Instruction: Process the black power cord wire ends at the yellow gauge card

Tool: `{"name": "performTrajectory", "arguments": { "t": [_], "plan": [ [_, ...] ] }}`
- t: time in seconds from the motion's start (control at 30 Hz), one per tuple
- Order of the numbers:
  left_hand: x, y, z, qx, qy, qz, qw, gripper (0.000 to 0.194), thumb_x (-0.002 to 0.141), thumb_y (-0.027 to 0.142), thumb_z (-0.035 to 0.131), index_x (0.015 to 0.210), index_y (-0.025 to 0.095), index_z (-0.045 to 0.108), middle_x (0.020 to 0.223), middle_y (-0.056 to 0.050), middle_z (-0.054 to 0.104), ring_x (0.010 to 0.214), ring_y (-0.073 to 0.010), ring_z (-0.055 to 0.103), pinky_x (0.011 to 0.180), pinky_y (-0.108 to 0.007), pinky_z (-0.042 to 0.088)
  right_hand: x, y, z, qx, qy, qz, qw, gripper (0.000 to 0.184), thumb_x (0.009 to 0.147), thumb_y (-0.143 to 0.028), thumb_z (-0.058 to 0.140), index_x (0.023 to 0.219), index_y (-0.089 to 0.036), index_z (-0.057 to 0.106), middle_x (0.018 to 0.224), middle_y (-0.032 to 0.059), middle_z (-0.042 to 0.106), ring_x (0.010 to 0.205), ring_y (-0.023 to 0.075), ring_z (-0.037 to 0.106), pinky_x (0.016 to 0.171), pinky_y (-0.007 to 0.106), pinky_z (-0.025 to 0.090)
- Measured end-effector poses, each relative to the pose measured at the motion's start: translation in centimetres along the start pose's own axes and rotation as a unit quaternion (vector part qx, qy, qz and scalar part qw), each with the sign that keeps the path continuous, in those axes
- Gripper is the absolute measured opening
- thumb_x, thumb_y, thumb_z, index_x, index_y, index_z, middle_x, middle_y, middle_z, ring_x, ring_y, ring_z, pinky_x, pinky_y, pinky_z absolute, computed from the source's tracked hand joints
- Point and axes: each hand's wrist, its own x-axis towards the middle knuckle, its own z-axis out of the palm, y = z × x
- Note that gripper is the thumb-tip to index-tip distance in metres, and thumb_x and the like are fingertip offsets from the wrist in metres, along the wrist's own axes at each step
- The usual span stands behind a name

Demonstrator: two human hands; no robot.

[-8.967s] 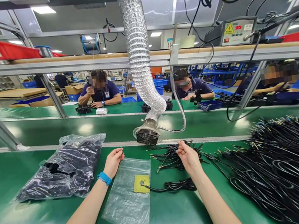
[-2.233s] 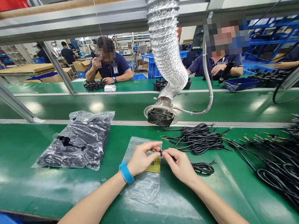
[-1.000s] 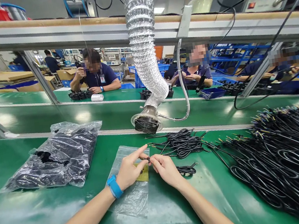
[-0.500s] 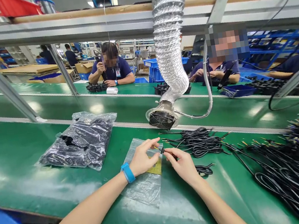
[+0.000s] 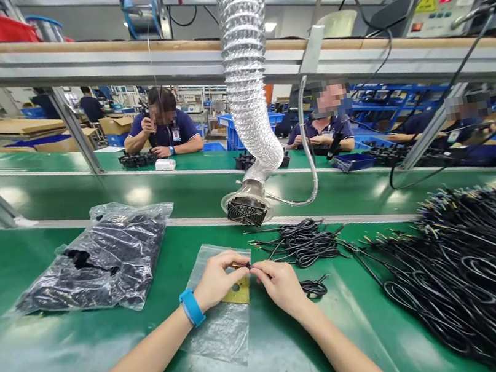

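My left hand (image 5: 218, 282), with a blue wristband, pinches the end of a black cable (image 5: 240, 266) where yellowish wires show. Thumb and fingertips of my right hand (image 5: 280, 284) are closed on the same cable end, right against the left fingertips. A small dark piece sits between them, too small to make out. Under the left hand lies a clear plastic bag (image 5: 224, 339) with a yellow card (image 5: 237, 293) that has a dark round spot. A small coil of black cable (image 5: 315, 288) rests just beyond my right wrist.
Bundled black cables (image 5: 310, 242) lie behind my hands; a large cable pile (image 5: 471, 277) fills the right. A bag of black parts (image 5: 100, 258) lies left. A fan (image 5: 246, 209) on a foil duct (image 5: 247, 55) hangs above. Co-workers sit across the bench.
My left thumb and fingers, apart before, have closed on the cable end. Both hands have come together. The view has turned right, so the bench things appear further left.
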Motion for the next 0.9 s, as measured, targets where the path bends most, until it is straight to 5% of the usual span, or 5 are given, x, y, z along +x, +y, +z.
{"name": "performTrajectory", "arguments": {
  "t": [0.23,0.5,0.6,0.73,0.9],
  "plan": [
    [0.0,0.0,-0.1,-0.007,-0.009,0.032,0.999,0.013,0.077,0.027,0.069,0.086,0.02,0.076,0.087,-0.006,0.073,0.085,-0.0199,0.066,0.082,-0.033,0.052,0.0,-0.2,-0.3,0.027,-0.04,0.013,0.999,0.039,0.098,-0.028,0.045,0.063,-0.021,0.062,0.058,-0.0014,0.063,0.056,0.0127,0.059,0.06,0.023,0.041],
    [0.1,0.2,-0.4,0.022,0.012,0.038,0.999,0.015,0.077,0.028,0.067,0.087,0.02,0.076,0.091,-0.007,0.074,0.088,-0.0211,0.066,0.084,-0.036,0.053,0.1,-0.5,-2.4,-0.07,-0.041,0.039,0.996,0.023,0.085,-0.033,0.07,0.105,-0.021,0.069,0.09,0.0041,0.071,0.085,0.02,0.065,0.076,0.029,0.048],
    [0.1,0.2,-0.4,0.032,0.009,0.037,0.999,0.016,0.076,0.026,0.066,0.089,0.021,0.076,0.092,-0.006,0.073,0.09,-0.0211,0.066,0.085,-0.037,0.053,-1.6,0.0,-3.9,-0.129,-0.059,0.059,0.988,0.033,0.079,-0.032,0.076,0.109,-0.022,0.066,0.098,0.0064,0.069,0.093,0.0241,0.063,0.083,0.036,0.049],
    [0.2,0.1,-0.4,0.043,-0.002,0.04,0.998,0.019,0.077,0.022,0.063,0.092,0.021,0.075,0.095,-0.006,0.072,0.091,-0.02,0.066,0.085,-0.036,0.054,-4.9,1.2,-5.1,-0.181,-0.07,0.066,0.979,0.006,0.089,-0.023,0.062,0.093,-0.023,0.066,0.09,0.0043,0.067,0.085,0.0216,0.063,0.075,0.033,0.049],
    [0.0,0.0,-0.5,0.058,-0.002,0.045,0.997,0.025,0.078,0.025,0.064,0.101,0.021,0.072,0.097,-0.005,0.071,0.087,-0.0181,0.066,0.082,-0.034,0.055,-8.5,1.5,-7.4,-0.281,0.019,0.066,0.957,0.02,0.097,-0.026,0.047,0.089,-0.021,0.065,0.082,0.0045,0.064,0.074,0.0193,0.06,0.066,0.03,0.044]
  ]
}}
